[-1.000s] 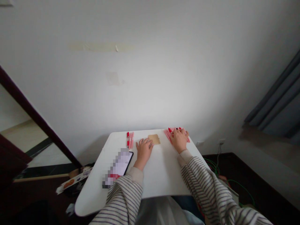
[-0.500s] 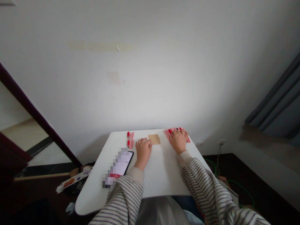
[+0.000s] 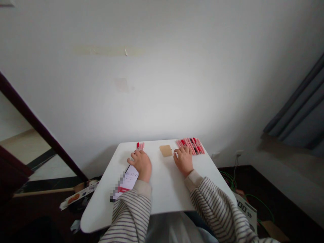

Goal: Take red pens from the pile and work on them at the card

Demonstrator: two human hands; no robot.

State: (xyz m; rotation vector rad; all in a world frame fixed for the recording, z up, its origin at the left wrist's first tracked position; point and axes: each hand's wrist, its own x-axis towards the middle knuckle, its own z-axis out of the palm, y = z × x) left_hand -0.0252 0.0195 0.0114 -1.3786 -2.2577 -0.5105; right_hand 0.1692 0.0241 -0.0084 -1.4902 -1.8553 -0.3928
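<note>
On the white table, my left hand [image 3: 140, 163] reaches over a small group of slim pink and red pens [image 3: 142, 146], covering their near ends. Its fingers are spread, and the palm side is hidden. My right hand [image 3: 184, 161] hovers at or rests by the near left edge of a row of several pink, red and black pens [image 3: 193, 145]. Those fingers are slightly bent and apart, with nothing seen in them. Between the hands lies a small tan square [image 3: 165, 151].
A phone [image 3: 128, 180] showing a timer lies partly under my left hand and sleeve. The white table [image 3: 167, 192] stands against the wall [image 3: 162, 101]. Green cables [image 3: 230, 179] and a box [image 3: 245, 211] are on the floor at right.
My left hand has moved left, from beside the tan square to over the left pens. My right hand has drawn left and back, uncovering most of the right row.
</note>
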